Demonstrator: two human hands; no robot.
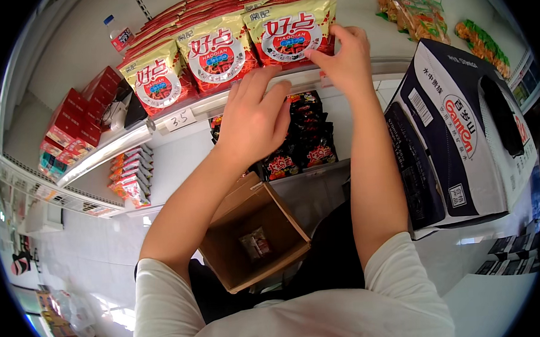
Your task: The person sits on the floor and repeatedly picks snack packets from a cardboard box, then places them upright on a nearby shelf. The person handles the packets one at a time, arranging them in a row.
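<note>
Red and yellow Haodian snack bags stand upright in three rows on the upper shelf: a left front bag [154,81], a middle front bag [217,51] and a right front bag [286,32]. My right hand [344,57] pinches the right bag's right edge, its thumb on the front. My left hand [256,112] is held palm down before the shelf edge, fingers slightly bent and a little apart. Its fingertips are at the lower corner between the middle and right bags; whether they touch is unclear. An open cardboard box [272,213] below my arms contains one small clear packet [255,243].
Black snack packets [314,153] fill part of the lower shelf [174,154]. A tall Ganten water carton [449,129] stands close by my right arm. Red boxes [71,114] and a bottle [118,35] are left; green-edged snack packs [419,13] are right. A handwritten price tag [179,121] hangs on the shelf edge.
</note>
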